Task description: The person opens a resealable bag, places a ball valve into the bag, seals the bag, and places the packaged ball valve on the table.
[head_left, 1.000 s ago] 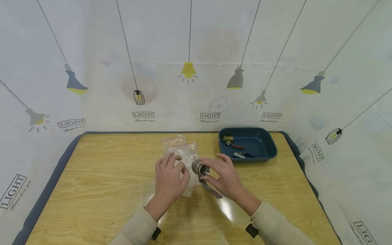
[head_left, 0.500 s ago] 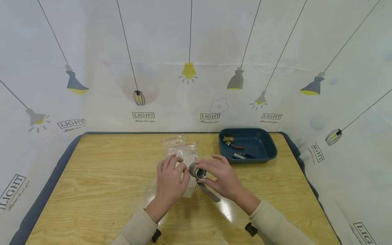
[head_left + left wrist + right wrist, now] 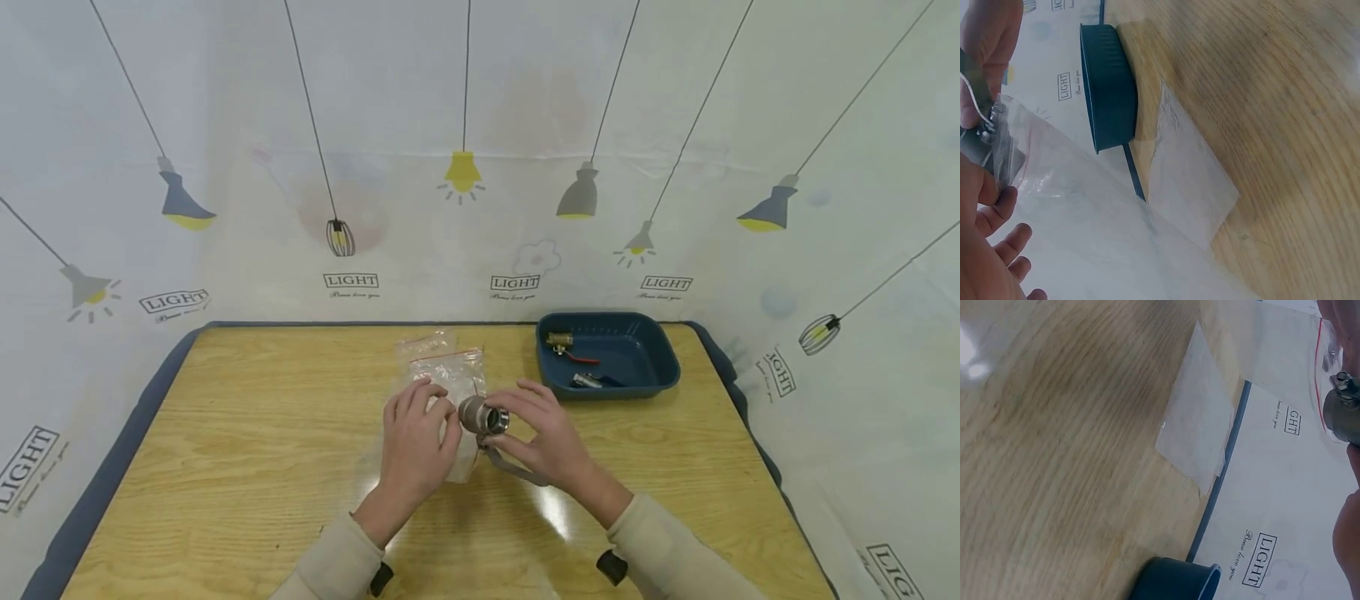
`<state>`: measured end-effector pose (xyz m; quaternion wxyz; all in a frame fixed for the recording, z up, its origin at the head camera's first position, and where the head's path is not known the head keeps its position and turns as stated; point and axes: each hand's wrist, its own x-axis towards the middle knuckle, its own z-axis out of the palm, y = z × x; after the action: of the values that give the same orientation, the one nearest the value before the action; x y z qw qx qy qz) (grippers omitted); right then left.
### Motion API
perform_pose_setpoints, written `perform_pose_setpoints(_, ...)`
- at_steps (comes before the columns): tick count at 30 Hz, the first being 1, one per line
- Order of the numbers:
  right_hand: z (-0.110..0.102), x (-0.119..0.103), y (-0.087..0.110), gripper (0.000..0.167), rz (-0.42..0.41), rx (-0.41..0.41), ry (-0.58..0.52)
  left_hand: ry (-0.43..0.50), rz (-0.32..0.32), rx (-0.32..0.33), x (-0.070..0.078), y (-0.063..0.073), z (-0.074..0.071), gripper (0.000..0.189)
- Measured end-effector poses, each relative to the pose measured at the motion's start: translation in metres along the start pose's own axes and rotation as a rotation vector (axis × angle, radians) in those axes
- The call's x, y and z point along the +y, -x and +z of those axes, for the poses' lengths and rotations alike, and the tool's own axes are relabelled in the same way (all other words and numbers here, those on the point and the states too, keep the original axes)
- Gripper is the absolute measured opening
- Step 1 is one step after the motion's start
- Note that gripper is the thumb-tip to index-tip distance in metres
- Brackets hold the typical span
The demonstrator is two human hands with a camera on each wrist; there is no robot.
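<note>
My right hand [image 3: 551,433] grips a grey metal ball valve [image 3: 480,415] between thumb and fingers. Its long lever [image 3: 513,468] points down toward the right wrist, and its threaded open end faces right. Close by on the left, my left hand [image 3: 416,433] pinches the mouth of a clear zip bag [image 3: 1066,206] with thumb and fingertips. In the right wrist view, the bag's red seal line [image 3: 1318,369] runs beside the valve body. Plastic overlaps part of the valve in the left wrist view; how far the valve is inside the bag I cannot tell.
More clear plastic bag [image 3: 450,362] lies flat on the wooden table [image 3: 247,433] behind the hands. A dark blue bin [image 3: 637,390] at the back right holds a brass valve with a red lever [image 3: 577,358] and a small silver piece [image 3: 587,381]. A printed curtain surrounds the table.
The right hand has brought the valve slightly left, nearer the left hand, and turned it so its open end faces more to the right. The left hand has hardly moved.
</note>
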<state>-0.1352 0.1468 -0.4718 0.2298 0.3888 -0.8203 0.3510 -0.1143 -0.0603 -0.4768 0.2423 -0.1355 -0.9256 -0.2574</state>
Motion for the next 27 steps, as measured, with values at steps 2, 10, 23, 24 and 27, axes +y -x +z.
perform_pose_setpoints(2,0.000,-0.001,0.000,0.051,0.066,0.024,-0.067,0.017,-0.003,0.015,0.000,0.000,0.001,0.014)
perform_pose_setpoints(10,0.002,-0.005,0.004,0.048,0.340,0.064,-0.322,0.064,-0.011,0.025,0.000,0.002,0.001,0.015)
perform_pose_setpoints(23,0.005,-0.007,0.003,0.043,0.475,0.115,-0.585,0.111,-0.063,-0.019,0.002,0.002,0.000,0.013)
perform_pose_setpoints(24,0.006,-0.005,0.004,0.044,0.466,0.106,-0.555,0.119,-0.061,-0.013,0.003,0.001,0.000,0.014)
perform_pose_setpoints(27,0.010,0.001,0.008,0.045,0.440,0.079,-0.467,0.138,-0.055,0.003,0.003,0.001,0.000,0.014)
